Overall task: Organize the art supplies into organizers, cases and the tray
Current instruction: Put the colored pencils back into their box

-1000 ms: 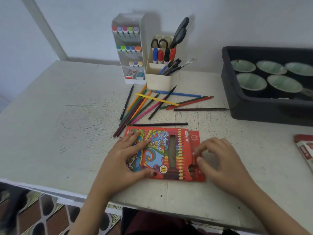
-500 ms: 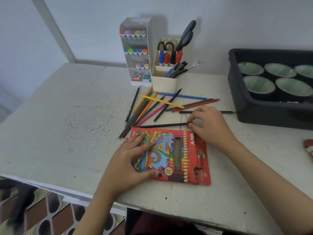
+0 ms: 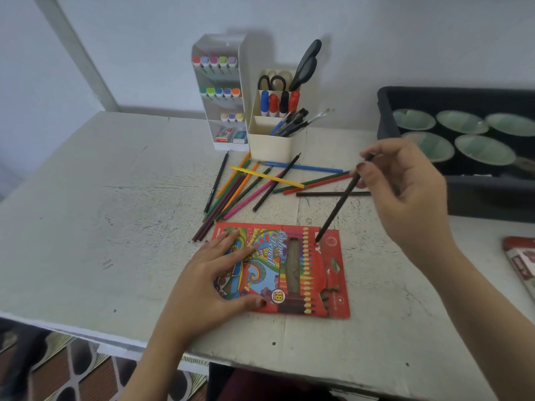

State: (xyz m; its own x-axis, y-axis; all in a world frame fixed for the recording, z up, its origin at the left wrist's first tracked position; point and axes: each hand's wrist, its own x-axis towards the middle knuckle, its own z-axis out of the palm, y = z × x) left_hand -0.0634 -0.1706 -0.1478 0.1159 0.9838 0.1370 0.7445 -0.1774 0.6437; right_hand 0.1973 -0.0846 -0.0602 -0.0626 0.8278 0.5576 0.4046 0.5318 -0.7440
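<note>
A red colour-pencil case [image 3: 295,267] lies flat near the table's front edge, its flap open at the right. My left hand [image 3: 211,282] rests on its left half, fingers spread flat, thumb at the lower edge. My right hand [image 3: 405,186] is raised over the table and pinches a black pencil [image 3: 337,208], which slants down with its tip just above the case's top right corner. Several loose coloured pencils [image 3: 260,183] lie scattered behind the case.
A white marker organizer [image 3: 223,91] and a cream holder [image 3: 275,146] with scissors, markers and pens stand at the back. A black tray [image 3: 385,117] with paint cups sits at the right. Another red case [image 3: 521,261] lies at the right edge.
My right hand left the case's flap, reached to the black pencil lying behind the case, picked it up and lifted it, tip now pointing down at the case. The left hand stayed.
</note>
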